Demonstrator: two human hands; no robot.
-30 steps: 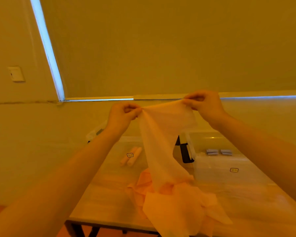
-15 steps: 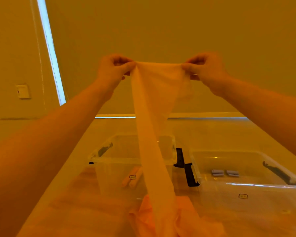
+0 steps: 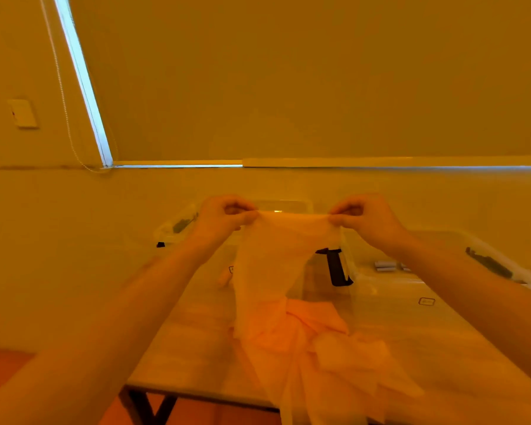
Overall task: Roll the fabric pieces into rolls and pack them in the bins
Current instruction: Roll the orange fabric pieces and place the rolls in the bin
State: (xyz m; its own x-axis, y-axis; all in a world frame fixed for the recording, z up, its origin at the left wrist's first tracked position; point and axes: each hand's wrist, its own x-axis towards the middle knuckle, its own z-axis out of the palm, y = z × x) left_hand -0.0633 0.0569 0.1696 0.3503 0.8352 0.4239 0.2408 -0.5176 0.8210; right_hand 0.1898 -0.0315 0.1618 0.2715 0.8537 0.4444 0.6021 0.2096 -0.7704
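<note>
A thin pale orange fabric piece (image 3: 270, 259) hangs stretched between my hands above the table. My left hand (image 3: 224, 217) pinches its top left corner and my right hand (image 3: 365, 217) pinches its top right corner. Its lower end trails down onto a crumpled pile of orange fabric (image 3: 313, 338) on the wooden table (image 3: 190, 342). Behind stand two clear plastic bins: the left bin (image 3: 172, 228) holds orange rolls (image 3: 224, 276), mostly hidden by the hanging fabric, and the right bin (image 3: 390, 302) holds grey rolls (image 3: 385, 265).
Black latches (image 3: 336, 268) sit between the bins. The table's near left edge and a black leg (image 3: 141, 406) show at the bottom. A wall with a closed blind rises right behind the bins, with a switch plate (image 3: 22, 113) at the left.
My hands came down from high in front of the blind to just above the bins, still holding the fabric's top corners. The view tilted back down toward the table.
</note>
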